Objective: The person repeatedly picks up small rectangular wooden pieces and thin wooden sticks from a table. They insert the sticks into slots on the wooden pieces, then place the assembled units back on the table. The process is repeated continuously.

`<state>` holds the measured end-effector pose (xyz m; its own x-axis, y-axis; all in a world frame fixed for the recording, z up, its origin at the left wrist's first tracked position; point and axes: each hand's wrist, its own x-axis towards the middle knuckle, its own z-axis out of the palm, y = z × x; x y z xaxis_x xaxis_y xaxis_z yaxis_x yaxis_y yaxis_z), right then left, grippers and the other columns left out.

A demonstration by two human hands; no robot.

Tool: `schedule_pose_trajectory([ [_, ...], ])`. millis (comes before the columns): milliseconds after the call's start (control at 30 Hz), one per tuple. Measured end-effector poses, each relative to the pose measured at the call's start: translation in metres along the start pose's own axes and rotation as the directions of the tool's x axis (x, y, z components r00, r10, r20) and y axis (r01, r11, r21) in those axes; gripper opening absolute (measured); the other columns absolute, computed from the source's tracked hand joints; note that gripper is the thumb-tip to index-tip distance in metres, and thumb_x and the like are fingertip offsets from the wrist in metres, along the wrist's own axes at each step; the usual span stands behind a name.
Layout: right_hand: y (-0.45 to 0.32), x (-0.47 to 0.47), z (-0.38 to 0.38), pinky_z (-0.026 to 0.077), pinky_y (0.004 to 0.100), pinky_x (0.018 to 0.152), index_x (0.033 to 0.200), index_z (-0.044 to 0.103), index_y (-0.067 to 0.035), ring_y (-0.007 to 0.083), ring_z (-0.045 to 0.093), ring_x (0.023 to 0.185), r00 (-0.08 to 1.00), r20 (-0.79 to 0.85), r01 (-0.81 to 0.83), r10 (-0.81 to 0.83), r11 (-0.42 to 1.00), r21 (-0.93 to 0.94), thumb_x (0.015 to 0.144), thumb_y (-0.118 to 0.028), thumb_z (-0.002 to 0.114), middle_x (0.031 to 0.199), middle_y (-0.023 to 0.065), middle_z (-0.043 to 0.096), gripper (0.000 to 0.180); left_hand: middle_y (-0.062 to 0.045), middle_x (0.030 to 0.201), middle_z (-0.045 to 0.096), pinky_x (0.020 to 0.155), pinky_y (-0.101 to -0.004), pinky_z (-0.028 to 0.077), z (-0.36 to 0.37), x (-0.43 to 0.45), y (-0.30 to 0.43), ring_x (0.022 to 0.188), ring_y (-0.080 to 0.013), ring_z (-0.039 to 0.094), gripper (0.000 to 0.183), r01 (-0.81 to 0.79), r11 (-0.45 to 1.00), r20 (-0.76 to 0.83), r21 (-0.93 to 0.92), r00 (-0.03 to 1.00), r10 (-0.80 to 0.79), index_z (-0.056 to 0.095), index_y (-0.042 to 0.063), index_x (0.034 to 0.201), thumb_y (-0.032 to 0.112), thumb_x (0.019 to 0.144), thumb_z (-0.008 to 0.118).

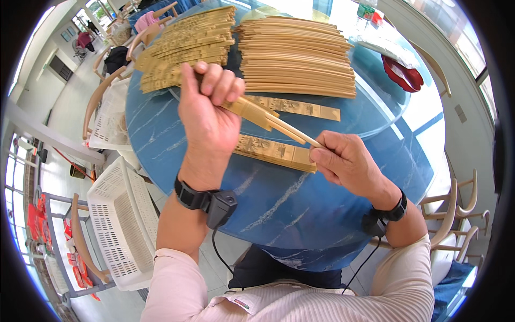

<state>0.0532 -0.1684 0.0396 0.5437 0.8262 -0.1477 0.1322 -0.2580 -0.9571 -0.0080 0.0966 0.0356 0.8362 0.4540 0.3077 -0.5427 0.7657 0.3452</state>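
Note:
My left hand point(213, 102) grips a printed gold paper sleeve point(251, 112), which slants down to the right across the view. Wooden chopsticks point(293, 131) stick out of the sleeve's lower end. The thumb and fingers of my right hand point(346, 161) are closed on the far tip of the chopsticks. Below them lies a small stack of printed paper sleeves point(277, 151), and farther back another sleeve point(297, 108) rests flat. A wide heap of bare wooden chopsticks point(297, 58) lies beyond, beside a spread pile of gold sleeves point(197, 38), partly hidden by my left hand.
A blue marbled round table point(277, 213) carries a glass turntable point(382, 116). At its right rear are a red dish-like object point(402, 76) and clear plastic wrapping point(388, 50). White perforated crates point(124, 225) stand at left. Wooden chairs point(446, 213) surround the table. A person is far back.

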Motion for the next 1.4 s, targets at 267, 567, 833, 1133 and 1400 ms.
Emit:
schedule_pose_trajectory([
  [267,0.025,0.003,-0.006,0.044,0.0220,0.053,0.111,0.067,0.004,0.0068,0.056,0.059,0.930,-0.203,0.315,-0.306,0.949,0.010,0.109,-0.013,0.064,0.075,0.0017,0.063,0.017,0.003,0.073,0.034,0.064,-0.0305,0.036,0.003,0.003,0.015,0.062,-0.0120,0.029,0.035,-0.108,0.994,0.027,-0.024,0.994,0.108,0.051,0.012,0.096,0.040,0.116,0.044],
  [567,0.019,0.001,0.002,0.046,0.0223,0.054,0.100,0.071,0.002,0.0071,0.059,0.061,0.921,-0.122,0.372,-0.371,0.928,-0.018,0.100,-0.015,0.076,0.074,0.0029,0.067,0.017,0.004,0.071,0.031,0.061,-0.0293,0.035,0.002,0.002,0.009,0.060,-0.0113,0.027,0.039,0.025,0.989,0.021,-0.149,1.000,-0.022,0.049,0.013,0.093,0.043,0.117,0.041],
  [833,0.039,0.016,0.011,0.043,0.0312,0.052,0.088,0.063,-0.002,0.0223,0.056,0.056,0.687,-0.094,0.639,-0.721,0.660,-0.395,0.088,-0.034,0.082,0.072,0.0091,0.061,0.038,0.005,0.070,0.029,0.058,-0.0276,0.032,0.024,-0.029,-0.049,0.058,-0.0098,0.024,0.039,0.226,0.973,-0.004,-0.040,0.974,-0.226,0.046,0.014,0.094,0.044,0.118,0.038],
  [1133,0.017,0.004,0.022,0.044,0.0282,0.050,0.091,0.065,0.000,0.0122,0.058,0.054,0.973,-0.215,0.106,-0.083,0.989,0.100,0.105,-0.011,0.066,0.072,0.0055,0.066,0.018,0.002,0.075,0.045,0.071,-0.0323,0.045,0.022,-0.031,-0.057,0.067,-0.0119,0.044,0.032,0.198,0.933,-0.098,0.302,0.979,-0.177,0.052,0.011,0.097,0.038,0.115,0.050],
  [1400,0.023,0.012,0.000,0.036,0.0235,0.046,0.092,0.068,0.000,0.0048,0.049,0.049,0.922,-0.365,0.143,-0.126,0.990,0.018,0.107,-0.015,0.063,0.064,-0.0010,0.059,0.022,-0.007,0.100,0.070,0.083,-0.0285,0.062,0.019,-0.032,-0.052,0.095,-0.0138,0.071,0.025,0.103,0.708,0.044,0.698,0.981,-0.186,0.062,-0.003,0.119,0.017,0.106,0.068],
])
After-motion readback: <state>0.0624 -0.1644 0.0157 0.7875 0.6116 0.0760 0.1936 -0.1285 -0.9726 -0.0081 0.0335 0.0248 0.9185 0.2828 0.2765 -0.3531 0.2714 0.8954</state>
